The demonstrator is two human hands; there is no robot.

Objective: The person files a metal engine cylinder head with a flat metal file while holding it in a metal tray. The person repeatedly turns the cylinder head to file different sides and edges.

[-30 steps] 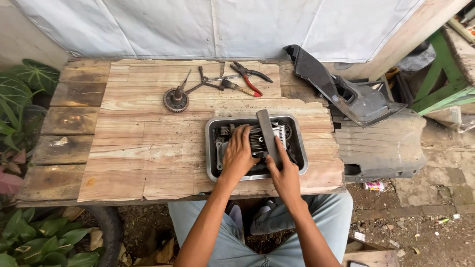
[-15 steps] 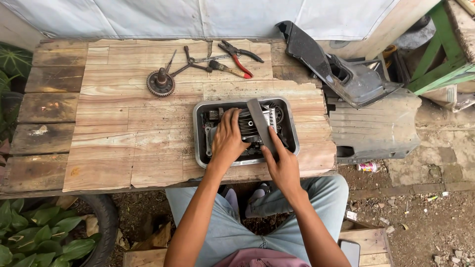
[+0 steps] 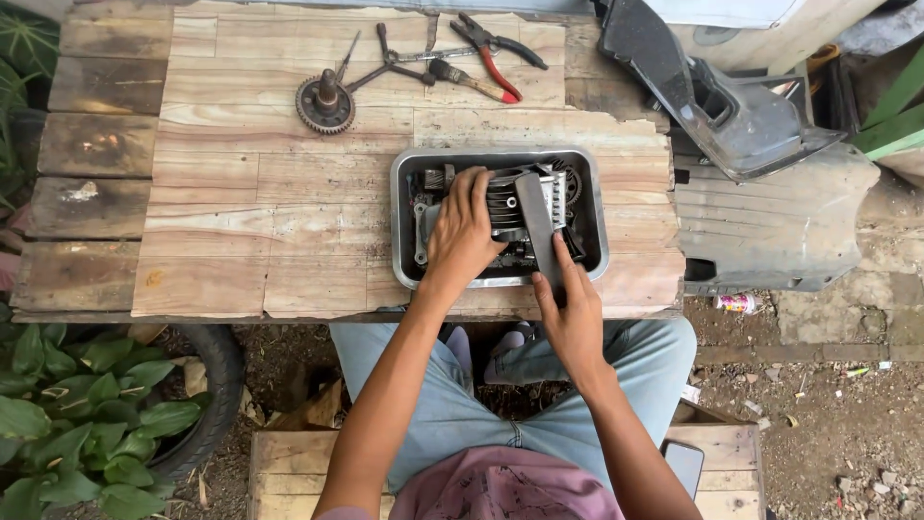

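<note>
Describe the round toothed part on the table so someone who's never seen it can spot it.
Start at the wooden table and go to its far edge, left of the metal tray under the hands. The gear lies flat there, beside a cluster of hand tools that includes red-handled pliers. It alone is round: a rusty disc with a toothed rim and a stub shaft rising from its centre.

A silvery rectangular metal tray [image 3: 401, 217] holds a grey finned engine part [image 3: 508, 200]. At 12 o'clock lie red-handled pliers [image 3: 497, 48]; at 10 o'clock, a rusty-brown toothed gear [image 3: 324, 102] on pale striped wooden planks [image 3: 241, 193].
</note>
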